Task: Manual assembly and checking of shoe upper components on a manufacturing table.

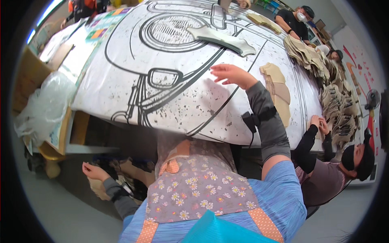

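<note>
My right hand (233, 76) is held over the printed white table cover (198, 101), fingers loosely apart and nothing in them. Just beyond it lies a long pale shaped piece (223, 41) with a grey edge, untouched. To the right of my right forearm, beige and tan cut pieces (275, 87) lie overlapping on the cover. Low on the left, beside the table, my left hand (96, 172) hangs with its fingers stretched out. A beige piece (98, 189) shows directly below that hand; contact between them cannot be made out.
Stacked beige pieces (340, 105) crowd the table's right side. A seated co-worker (330, 178) has both hands there; a masked person (296, 22) stands farther back. A clear plastic bag (46, 105) sits at left. Beige pieces (135, 172) lie under the table edge.
</note>
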A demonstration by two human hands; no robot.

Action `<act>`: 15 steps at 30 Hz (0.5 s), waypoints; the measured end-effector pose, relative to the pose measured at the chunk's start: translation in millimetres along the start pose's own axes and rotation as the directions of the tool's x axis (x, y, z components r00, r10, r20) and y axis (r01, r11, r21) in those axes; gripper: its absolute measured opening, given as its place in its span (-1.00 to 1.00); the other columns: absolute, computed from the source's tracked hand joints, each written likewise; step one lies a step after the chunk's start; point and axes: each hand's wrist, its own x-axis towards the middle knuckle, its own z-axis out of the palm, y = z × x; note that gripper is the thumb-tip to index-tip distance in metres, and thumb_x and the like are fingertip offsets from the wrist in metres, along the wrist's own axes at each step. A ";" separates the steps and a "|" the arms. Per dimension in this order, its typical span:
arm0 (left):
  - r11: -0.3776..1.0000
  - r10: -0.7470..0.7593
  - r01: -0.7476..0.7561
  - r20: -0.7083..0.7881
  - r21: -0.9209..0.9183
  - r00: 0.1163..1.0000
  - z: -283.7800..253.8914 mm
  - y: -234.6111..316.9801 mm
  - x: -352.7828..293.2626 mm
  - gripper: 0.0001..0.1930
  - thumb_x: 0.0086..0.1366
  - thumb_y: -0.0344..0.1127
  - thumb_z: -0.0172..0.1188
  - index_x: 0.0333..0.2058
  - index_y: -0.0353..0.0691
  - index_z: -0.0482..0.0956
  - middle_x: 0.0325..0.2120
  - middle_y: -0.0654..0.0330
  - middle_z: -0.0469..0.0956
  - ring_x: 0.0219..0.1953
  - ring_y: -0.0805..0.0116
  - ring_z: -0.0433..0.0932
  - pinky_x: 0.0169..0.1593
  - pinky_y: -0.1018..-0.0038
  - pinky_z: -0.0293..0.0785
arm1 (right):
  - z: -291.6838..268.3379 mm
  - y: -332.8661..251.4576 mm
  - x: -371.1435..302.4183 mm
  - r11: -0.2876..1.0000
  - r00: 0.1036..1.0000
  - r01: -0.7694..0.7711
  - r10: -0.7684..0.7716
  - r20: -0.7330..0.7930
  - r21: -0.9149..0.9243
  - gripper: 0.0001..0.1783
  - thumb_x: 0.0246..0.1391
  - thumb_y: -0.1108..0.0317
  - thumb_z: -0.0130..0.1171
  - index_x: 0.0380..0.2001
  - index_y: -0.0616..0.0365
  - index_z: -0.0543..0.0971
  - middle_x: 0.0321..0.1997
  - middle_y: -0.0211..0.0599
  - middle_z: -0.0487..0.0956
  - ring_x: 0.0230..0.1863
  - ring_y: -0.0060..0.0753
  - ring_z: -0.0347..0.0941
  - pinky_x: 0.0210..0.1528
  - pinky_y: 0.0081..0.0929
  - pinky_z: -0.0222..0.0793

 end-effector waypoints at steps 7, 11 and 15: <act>0.932 0.363 -0.356 0.186 -0.068 0.913 27.4 64.9 -44.0 -0.70 0.40 -0.44 0.10 0.08 -0.34 0.42 -0.13 0.04 0.50 -0.21 0.29 0.50 -0.15 0.41 0.48 | -70.1 44.9 110.6 0.766 0.716 0.008 -0.453 -0.532 -0.642 -0.57 0.04 0.20 0.21 0.00 0.07 0.59 0.23 -0.14 0.44 0.22 0.04 0.37 0.25 -0.08 0.29; 0.795 0.594 -0.598 0.321 -0.099 0.737 22.5 77.6 -65.0 -0.67 0.35 -0.55 0.06 0.08 -0.33 0.42 -0.03 -0.01 0.43 -0.21 0.25 0.52 -0.20 0.43 0.49 | -47.7 27.3 122.4 0.479 0.848 -0.363 -0.186 -0.497 -0.799 -0.57 0.17 0.16 -0.05 0.04 -0.02 0.60 0.40 -0.22 0.27 0.46 -0.10 0.04 0.38 0.37 -0.15; 0.767 0.615 -0.631 0.416 -0.118 0.670 19.7 78.9 -77.2 -0.66 0.32 -0.58 0.04 0.08 -0.34 0.43 -0.05 0.01 0.43 -0.20 0.25 0.51 -0.21 0.44 0.48 | -39.6 26.2 129.7 0.508 0.798 -0.440 -0.157 -0.582 -0.740 -0.43 0.24 -0.02 -0.14 0.16 0.03 0.53 0.52 -0.27 0.08 0.51 -0.09 -0.10 0.44 0.30 -0.30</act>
